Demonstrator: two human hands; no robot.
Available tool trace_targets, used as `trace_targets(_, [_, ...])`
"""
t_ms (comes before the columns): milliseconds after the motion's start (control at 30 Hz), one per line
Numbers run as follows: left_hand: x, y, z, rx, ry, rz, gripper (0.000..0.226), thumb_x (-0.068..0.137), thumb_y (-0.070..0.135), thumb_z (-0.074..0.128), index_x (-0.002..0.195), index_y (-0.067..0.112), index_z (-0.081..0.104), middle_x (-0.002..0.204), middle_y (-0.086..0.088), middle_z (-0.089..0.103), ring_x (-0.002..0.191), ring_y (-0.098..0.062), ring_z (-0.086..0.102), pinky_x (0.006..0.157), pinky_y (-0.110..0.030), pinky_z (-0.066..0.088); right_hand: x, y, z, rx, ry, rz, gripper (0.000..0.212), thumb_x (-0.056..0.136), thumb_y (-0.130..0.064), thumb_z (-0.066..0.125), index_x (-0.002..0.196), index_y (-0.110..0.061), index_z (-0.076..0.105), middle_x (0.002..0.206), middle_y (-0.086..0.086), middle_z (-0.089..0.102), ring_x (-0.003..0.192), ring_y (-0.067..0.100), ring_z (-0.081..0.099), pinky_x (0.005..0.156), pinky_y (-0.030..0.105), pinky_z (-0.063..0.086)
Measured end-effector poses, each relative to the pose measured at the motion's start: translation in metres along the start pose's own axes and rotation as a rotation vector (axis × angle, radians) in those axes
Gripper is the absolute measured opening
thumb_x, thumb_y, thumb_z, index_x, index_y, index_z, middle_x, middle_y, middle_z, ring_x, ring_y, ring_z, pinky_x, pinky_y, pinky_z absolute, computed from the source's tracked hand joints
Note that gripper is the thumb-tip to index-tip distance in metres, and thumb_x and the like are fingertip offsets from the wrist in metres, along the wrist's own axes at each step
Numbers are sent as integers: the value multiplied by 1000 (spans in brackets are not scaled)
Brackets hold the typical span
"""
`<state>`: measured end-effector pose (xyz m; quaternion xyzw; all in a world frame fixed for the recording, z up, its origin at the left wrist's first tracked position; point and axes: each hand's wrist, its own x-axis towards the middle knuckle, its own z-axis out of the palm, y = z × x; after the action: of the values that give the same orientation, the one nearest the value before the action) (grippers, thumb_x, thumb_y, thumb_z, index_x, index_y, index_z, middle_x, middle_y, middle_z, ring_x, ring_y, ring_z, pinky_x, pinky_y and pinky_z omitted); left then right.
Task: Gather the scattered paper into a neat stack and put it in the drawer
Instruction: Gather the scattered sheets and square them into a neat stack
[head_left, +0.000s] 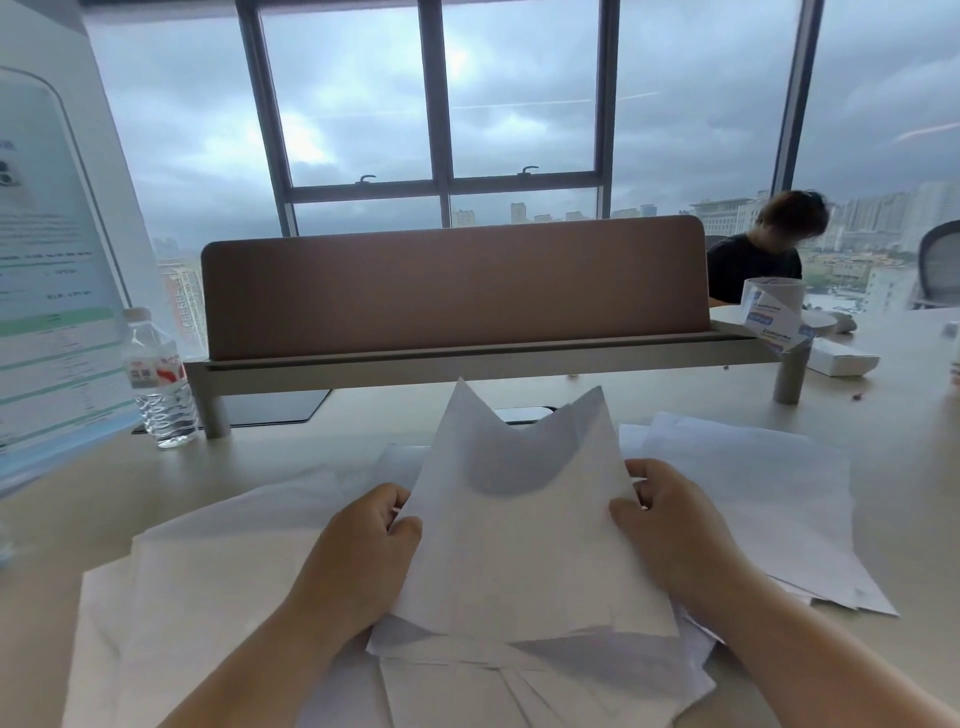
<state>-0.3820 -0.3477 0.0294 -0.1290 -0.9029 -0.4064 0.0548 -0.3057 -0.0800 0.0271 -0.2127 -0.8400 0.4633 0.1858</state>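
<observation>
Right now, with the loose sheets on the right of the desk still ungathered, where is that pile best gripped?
Probably by its near right corner, coming from the right: the loose sheets lie flat and fanned, and their edges there jut out uncovered. The right hand is nearest, though it grips the held sheets.

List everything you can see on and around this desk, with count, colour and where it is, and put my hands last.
held sheets: a few, white, lifted above the desk centre, far edge sagging
loose paper: many sheets, white, spread over the desk left, right and under the held ones
desk: one, pale beige, across the foreground
divider panel: one, brown, upright at the desk's far edge
water bottle: one, clear with red-and-white label, far left
printed sign: one, white and green, standing far left
paper roll: one, white, far right
seated person: one, dark shirt, beyond the divider, right
window: grey frames, cloudy sky behind
left hand: grips the sheets' left edge
right hand: grips their right edge
</observation>
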Motion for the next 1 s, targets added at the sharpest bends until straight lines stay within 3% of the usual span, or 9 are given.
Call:
trace_targets(167, [3, 2, -2, -82, 45, -35, 17, 97, 19, 56, 92, 26, 71, 81, 11, 77, 76, -14, 72, 76, -40, 59, -7, -4, 13, 386, -124, 121, 11, 97, -20, 64, 105, -23, 70, 91, 0, 79, 82, 27, 77, 80, 55, 62])
trace_targets(267, [0, 1, -1, -84, -2, -31, 13, 95, 20, 60, 91, 24, 72, 82, 10, 78, 75, -15, 73, 78, -42, 60, -10, -2, 16, 326, -170, 81, 26, 90, -4, 62, 105, -23, 72, 89, 1, 79, 80, 27, 77, 77, 52, 63])
trace_targets(400, [1, 2, 5, -108, 20, -45, 7, 92, 28, 67, 97, 29, 71, 91, 15, 77, 78, -10, 73, 79, -41, 61, -11, -7, 11, 321, -71, 9, 43, 85, 2, 54, 94, -35, 74, 87, -4, 79, 80, 24, 76, 77, 51, 63])
trace_targets(533, [1, 4, 2, -289, 29, -130, 38, 91, 41, 76, 123, 29, 60, 114, 13, 70, 90, -9, 72, 84, -34, 58, -11, -11, 5, 521, -10, 11, 44, 89, 9, 50, 95, -26, 76, 93, 3, 79, 87, 29, 75, 81, 51, 62])
trace_targets(667, [-3, 9, 0, -574, -105, -178, 19, 96, 27, 73, 113, 18, 71, 99, -2, 81, 89, -26, 79, 87, -51, 62, -19, -18, 7, 591, -136, 59, 39, 92, 10, 48, 100, -18, 72, 96, 12, 78, 85, 34, 75, 75, 48, 62])
trace_targets(733, [-6, 8, 1, -470, -96, -123, 13, 97, 25, 71, 109, 23, 74, 97, 3, 82, 87, -22, 79, 87, -51, 62, -23, -17, 12, 481, -188, 50, 39, 91, 5, 49, 98, -26, 72, 94, 9, 78, 88, 37, 75, 80, 57, 61])
trace_targets(833, [-3, 5, 0, -264, 7, -71, 12, 99, 25, 65, 102, 29, 76, 88, 13, 80, 78, -13, 78, 81, -42, 62, -23, -17, 10, 270, -156, 7, 30, 94, -11, 55, 108, -34, 69, 94, -7, 76, 86, 19, 73, 83, 47, 61])
trace_targets(933, [2, 1, -2, -219, 161, -89, 12, 98, 25, 64, 94, 30, 75, 82, 13, 79, 74, -15, 76, 76, -39, 61, -12, -13, 0, -112, -50, 12, 42, 97, -38, 52, 139, -28, 52, 123, -7, 63, 113, 20, 59, 96, 40, 50])
trace_targets(1000, [6, -2, -4, -202, 241, -98, 11, 97, 24, 65, 91, 29, 73, 81, 10, 78, 74, -16, 74, 72, -36, 59, -7, -8, -5, -509, -61, 95, 59, 93, -55, 49, 140, -21, 43, 139, 5, 50, 130, 31, 44, 104, 44, 39])
